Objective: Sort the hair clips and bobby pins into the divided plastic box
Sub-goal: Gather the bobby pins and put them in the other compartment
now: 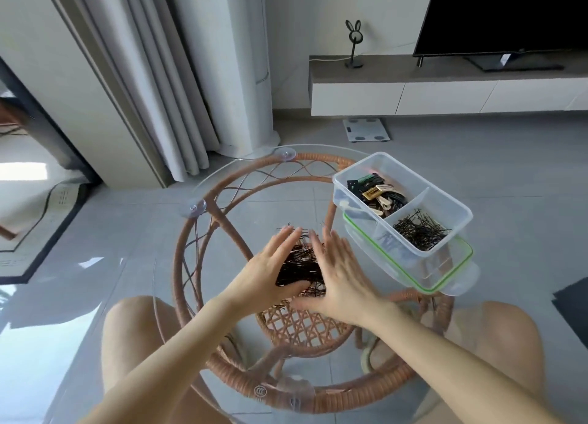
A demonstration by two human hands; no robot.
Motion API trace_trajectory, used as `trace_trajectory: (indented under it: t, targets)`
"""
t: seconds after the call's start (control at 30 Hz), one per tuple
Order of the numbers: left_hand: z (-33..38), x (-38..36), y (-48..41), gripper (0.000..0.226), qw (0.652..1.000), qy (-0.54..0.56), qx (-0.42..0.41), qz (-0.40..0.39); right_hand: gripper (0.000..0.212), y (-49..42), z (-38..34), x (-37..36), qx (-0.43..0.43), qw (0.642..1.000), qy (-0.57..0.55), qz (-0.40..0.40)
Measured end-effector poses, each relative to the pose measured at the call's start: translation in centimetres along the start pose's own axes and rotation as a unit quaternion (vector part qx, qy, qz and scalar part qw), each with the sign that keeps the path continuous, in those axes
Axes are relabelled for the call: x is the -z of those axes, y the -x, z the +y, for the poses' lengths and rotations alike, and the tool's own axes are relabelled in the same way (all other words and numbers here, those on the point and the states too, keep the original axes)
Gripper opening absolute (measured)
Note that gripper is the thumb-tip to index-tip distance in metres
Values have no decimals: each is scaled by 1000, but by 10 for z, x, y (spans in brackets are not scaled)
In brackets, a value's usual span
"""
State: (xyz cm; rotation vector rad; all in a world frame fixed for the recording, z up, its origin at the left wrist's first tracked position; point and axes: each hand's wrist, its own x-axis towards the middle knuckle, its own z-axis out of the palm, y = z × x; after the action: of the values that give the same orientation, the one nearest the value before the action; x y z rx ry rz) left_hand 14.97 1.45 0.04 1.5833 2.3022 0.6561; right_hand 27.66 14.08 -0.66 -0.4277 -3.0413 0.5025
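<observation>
Left hand (270,264), right hand (339,275), head view.
Risk: loose bobby pins (300,267) slide on slick glass desk (241,175), squirt out under palms, scatter. Strays beyond fingertips likely missed.
Right wrist could nudge box (463,215), perched on lid (445,285).
Pose: both hands wide, fingers straight, palms facing, herding pile between them, nothing gripped.
Box just right of hands: clips (378,191) in far compartment, sorted pins (420,234) in near one.

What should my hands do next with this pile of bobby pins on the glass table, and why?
Probably squeeze the left hand and right hand together and scoop up the loose bobby pins. Both hands flank that pile with straight fingers, not yet gripping it, and the divided plastic box to the right already holds sorted bobby pins in its nearer compartment.
</observation>
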Motion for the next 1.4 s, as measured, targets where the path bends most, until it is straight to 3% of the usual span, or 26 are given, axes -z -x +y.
trace_trajectory:
  t: [0.13,0.23,0.4,0.53,0.6,0.67,0.83,0.97,1.03,1.2,1.4]
  targets:
    - [1,-2,-4,71,998,49,-28,27,114,-14,-8,-2,16,998,-58,30]
    - [-3,-1,1,64,992,111,-24,50,93,-11,-12,-3,20,987,-143,75]
    - [-4,1,5,45,964,224,25,139,72,-6,-15,-2,35,977,-190,88]
    - [-8,9,-4,51,970,99,60,214,73,-1,-14,2,34,974,-212,74]
    - [-16,12,-15,62,981,17,118,153,77,4,-15,8,28,974,-211,78]
    - [-21,11,-21,64,986,2,148,72,84,12,-14,12,23,977,-189,92]
    - [-13,18,-1,60,994,16,104,15,105,31,-7,21,-31,998,-36,32]
    - [-9,40,14,97,983,-133,82,-96,104,28,-7,25,-49,998,45,-3]
    - [-7,42,16,101,972,-196,64,-112,93,20,-10,25,-38,999,35,-4]
    - [1,42,9,64,982,-156,37,-98,47,9,-16,26,-25,1000,6,-1]
    - [3,45,6,35,983,-147,37,-99,26,11,-14,26,15,999,2,32]
